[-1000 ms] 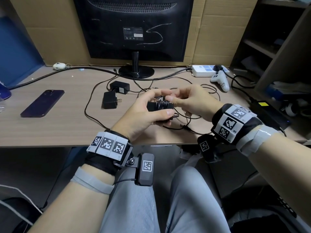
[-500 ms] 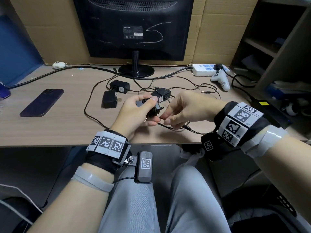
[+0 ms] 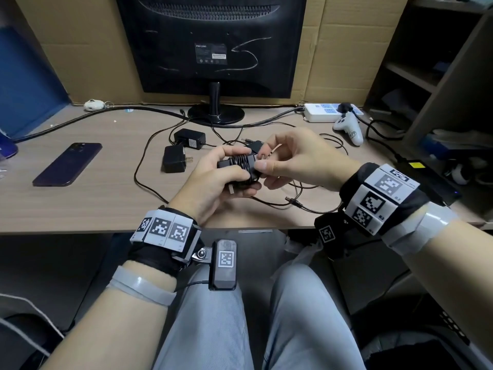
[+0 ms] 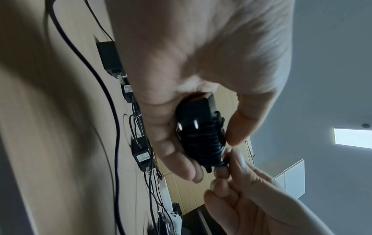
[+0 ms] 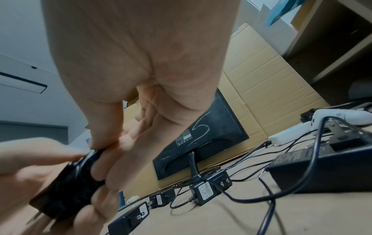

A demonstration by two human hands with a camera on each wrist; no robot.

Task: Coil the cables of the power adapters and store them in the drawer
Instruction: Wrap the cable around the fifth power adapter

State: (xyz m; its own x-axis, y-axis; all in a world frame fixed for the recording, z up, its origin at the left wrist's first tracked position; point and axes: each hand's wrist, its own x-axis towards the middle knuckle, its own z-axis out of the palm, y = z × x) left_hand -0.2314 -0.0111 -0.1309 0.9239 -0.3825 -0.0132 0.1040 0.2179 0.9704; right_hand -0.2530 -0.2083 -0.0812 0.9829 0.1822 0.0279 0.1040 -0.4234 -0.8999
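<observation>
Starting at the left edge of the desk [image 3: 80,209], a dark phone [image 3: 68,164] lies flat, well apart from the work. Toward the middle, two loose power adapters [image 3: 174,162] sit just beside each other near the monitor stand [image 3: 215,113], their cables still trailing uncoiled across the desk.

Above the front edge, the left hand [image 3: 210,182] has its fingers and thumb curled round the held adapter [image 3: 240,166], prongs pointing down toward the palm in the left wrist view. A second ago this adapter was tilted and turning between the hands with a stretch of cable [image 3: 241,162] still slack below it; now it lies level, and tight turns band its body. The right hand [image 3: 298,161] pinches the cable's last bit against the adapter's right end, thumb and forefinger closed on it.

That suggests the winding on this one is nearly finished, with only the tail to tuck. Another plug tip [image 3: 292,201] and loose loops lie on the desk under the right wrist. Further right, a white controller [image 3: 349,128] rests by the power strip [image 3: 320,113] at the back right corner. No drawer shows, so storing is yet to come.
</observation>
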